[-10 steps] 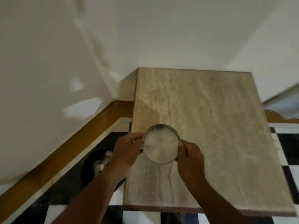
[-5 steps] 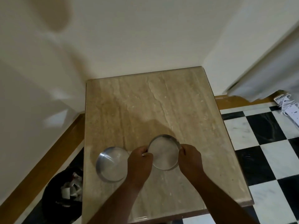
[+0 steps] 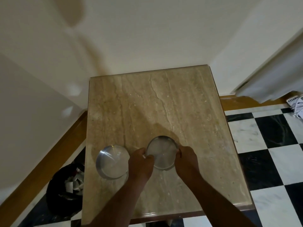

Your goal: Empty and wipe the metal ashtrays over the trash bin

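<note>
Fingers [image 3: 148,157] of the left hand [image 3: 140,163] and right hand [image 3: 186,161] clasped opposite rims of a round, shallow metal ashtray [image 3: 162,153] on the beige veined stone tabletop [image 3: 164,108], forearms angled inward. A second round metal ashtray [image 3: 112,161] sat just left; the black trash bin [image 3: 65,190] of paper scraps stood below.

Far half of the marble table [image 3: 164,104] lies bare; walls [image 3: 131,38] close behind.
</note>
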A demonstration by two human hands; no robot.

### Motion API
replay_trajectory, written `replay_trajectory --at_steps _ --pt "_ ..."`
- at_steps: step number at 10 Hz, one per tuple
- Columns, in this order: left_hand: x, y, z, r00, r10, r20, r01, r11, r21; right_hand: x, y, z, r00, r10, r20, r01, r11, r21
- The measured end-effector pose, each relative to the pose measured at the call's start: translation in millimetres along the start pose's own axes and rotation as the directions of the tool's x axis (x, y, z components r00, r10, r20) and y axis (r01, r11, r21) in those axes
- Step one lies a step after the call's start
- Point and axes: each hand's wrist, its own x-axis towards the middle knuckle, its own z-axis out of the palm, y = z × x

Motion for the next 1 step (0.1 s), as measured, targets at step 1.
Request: replay_trajectory --at_steps 1 --pt "-16.0 -5.5 -19.6 0.999 0.004 -0.037 -0.001 0.996 0.085 -17.2 -17.3 -22.1 1.0 0.017 -0.002 -0.017 1.0 0.004"
